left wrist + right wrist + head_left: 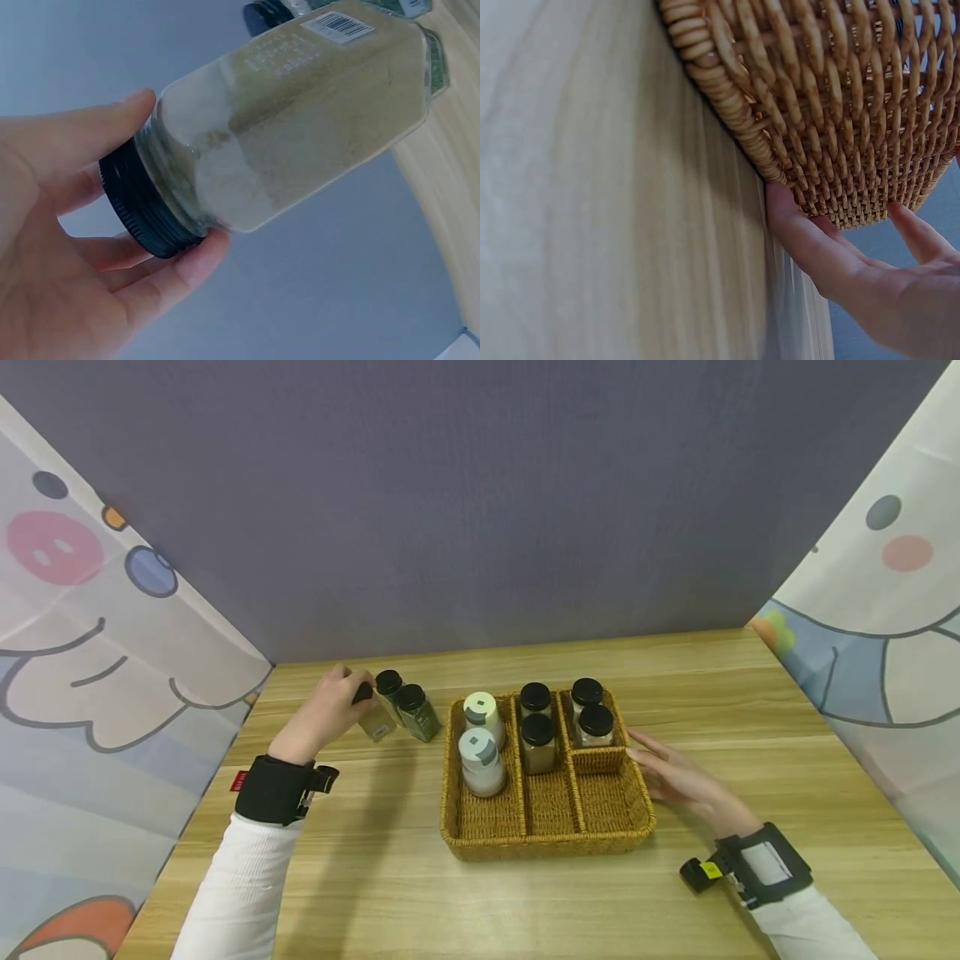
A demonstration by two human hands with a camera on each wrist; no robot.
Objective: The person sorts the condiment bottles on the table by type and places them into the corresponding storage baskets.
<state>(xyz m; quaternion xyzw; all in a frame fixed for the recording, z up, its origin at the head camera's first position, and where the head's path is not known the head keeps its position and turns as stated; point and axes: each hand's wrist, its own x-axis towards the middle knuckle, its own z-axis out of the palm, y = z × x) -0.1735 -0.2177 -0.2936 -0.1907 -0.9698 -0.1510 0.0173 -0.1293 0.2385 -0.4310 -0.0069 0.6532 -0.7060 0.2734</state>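
My left hand (330, 712) pinches a spice jar (300, 120) by its black lid (142, 202); the glass jar is partly filled with tan powder and carries a barcode label. Just right of it in the head view stand two jars of green herbs, the nearer green jar (420, 717) and the farther one (388, 685). The fingers of my right hand (678, 777) touch the right side of a divided wicker basket (547, 847). In the right wrist view, the fingertips (784, 206) rest against the woven wall (832, 127), low near the table.
Inside the basket, two white-capped bottles (483, 768) occupy the left compartment. Two black-lidded jars (538, 747) stand in the middle one, and two more jars (595, 727) in the back right one. A grey wall panel (510, 510) rises behind the wooden table (540, 910).
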